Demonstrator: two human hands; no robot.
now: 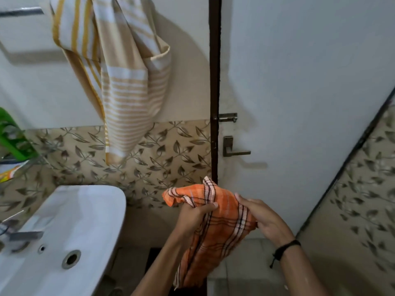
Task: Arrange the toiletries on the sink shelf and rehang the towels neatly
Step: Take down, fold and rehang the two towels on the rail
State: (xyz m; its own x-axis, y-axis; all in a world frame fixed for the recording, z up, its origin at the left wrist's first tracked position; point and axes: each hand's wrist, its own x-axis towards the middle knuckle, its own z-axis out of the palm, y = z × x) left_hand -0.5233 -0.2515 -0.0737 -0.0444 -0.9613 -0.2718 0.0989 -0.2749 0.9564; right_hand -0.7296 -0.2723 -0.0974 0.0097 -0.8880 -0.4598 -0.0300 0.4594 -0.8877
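hidden or unclear: the towel rail (21, 11) at upper left is blurred and runs off the frame edge; how the striped towel (126, 82) is fixed above cannot be told, since its top is cut off. the green basket (12, 137) at the left edge is half out of view and its contents are too blurred to name. the tap (25, 236) is blurred. the lower end of the orange towel (218, 227) drops behind the left forearm and its hem is not seen.

hands: left hand (194, 214), fist closed round the upper gathered part of the orange towel, thumb laid across the cloth, forearm rising from the bottom edge. right hand (263, 218), fingers wrapped on the towel's right side, palm turned leftward, dark cord band (286, 247) at the wrist. both hands close together, the cloth bunched between them.

placement: orange checked towel held in the air, right of the white sink (85, 214) and in front of the dark door frame (214, 82). striped beige and yellow towel hangs crumpled on the wall above the leaf-patterned tiles (171, 150). door handle (233, 148) and bolt (228, 117) on the white door, right of the frame.
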